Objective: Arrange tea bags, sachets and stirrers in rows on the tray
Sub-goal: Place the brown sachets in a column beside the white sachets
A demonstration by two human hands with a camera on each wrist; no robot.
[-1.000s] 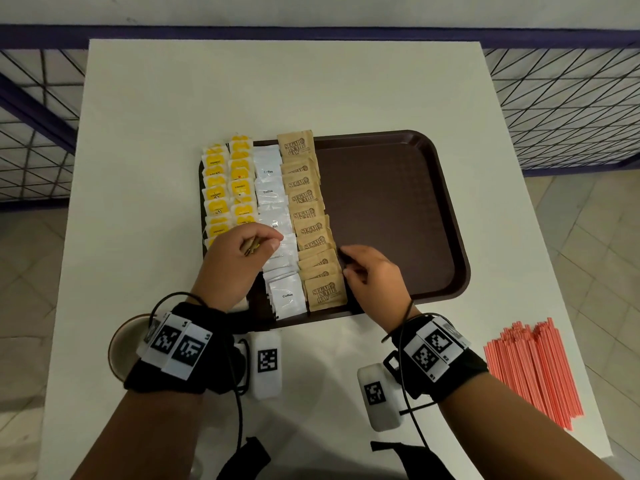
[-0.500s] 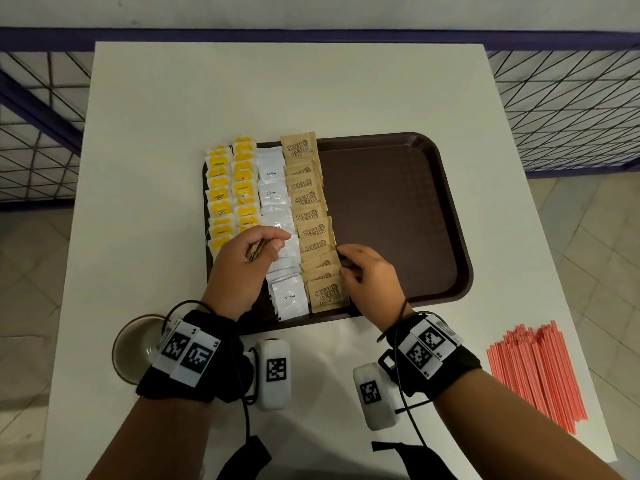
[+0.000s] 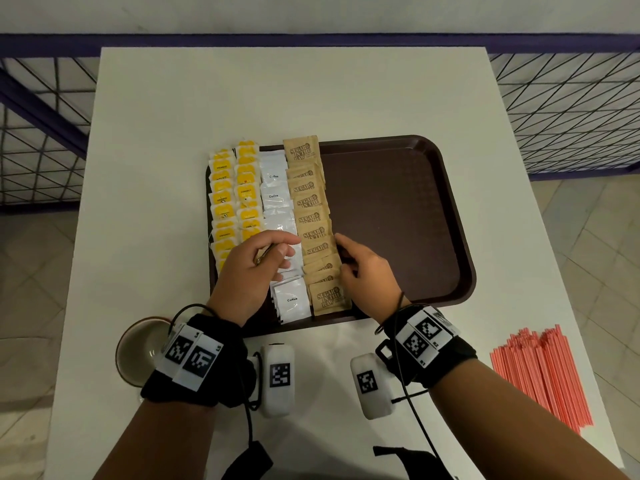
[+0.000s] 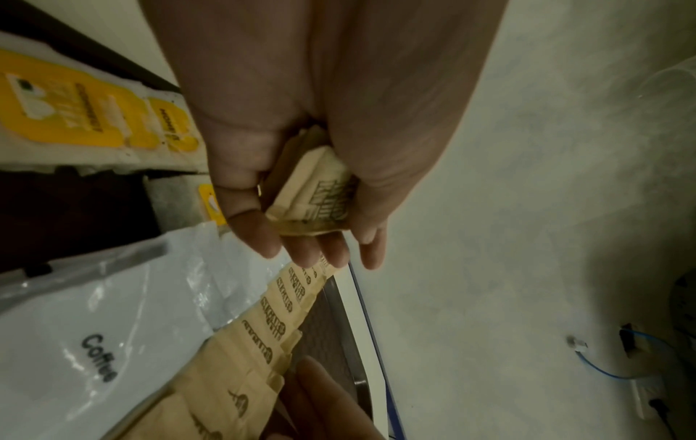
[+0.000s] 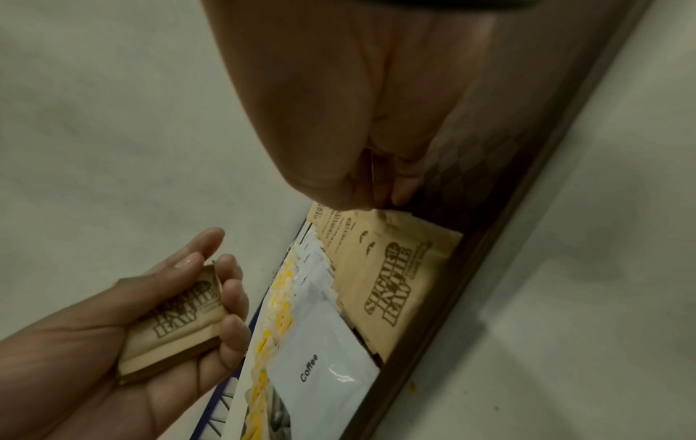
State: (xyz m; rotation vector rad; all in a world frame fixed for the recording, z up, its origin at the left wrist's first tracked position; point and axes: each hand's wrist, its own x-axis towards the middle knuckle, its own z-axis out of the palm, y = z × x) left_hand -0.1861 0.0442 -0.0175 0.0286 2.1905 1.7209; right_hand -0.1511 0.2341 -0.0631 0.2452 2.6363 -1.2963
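A brown tray (image 3: 398, 209) holds two rows of yellow tea bags (image 3: 235, 195), a row of white coffee sachets (image 3: 275, 199) and a row of brown sugar sachets (image 3: 310, 209) along its left half. My left hand (image 3: 277, 252) hovers over the coffee row and grips a small stack of sugar sachets (image 4: 312, 202), also visible in the right wrist view (image 5: 177, 315). My right hand (image 3: 346, 251) is at the right edge of the sugar row, near its front end. Its thumb and fingers pinch a thin sachet edge (image 5: 373, 169) against the row.
Red stirrers (image 3: 543, 372) lie in a pile on the white table at the front right. A cup (image 3: 138, 351) stands at the front left behind my left wrist. Two white tagged devices (image 3: 277, 379) lie in front of the tray. The tray's right half is bare.
Both hands have stayed over the front part of the rows. My right hand has crept a little farther back along the sugar row's right edge.
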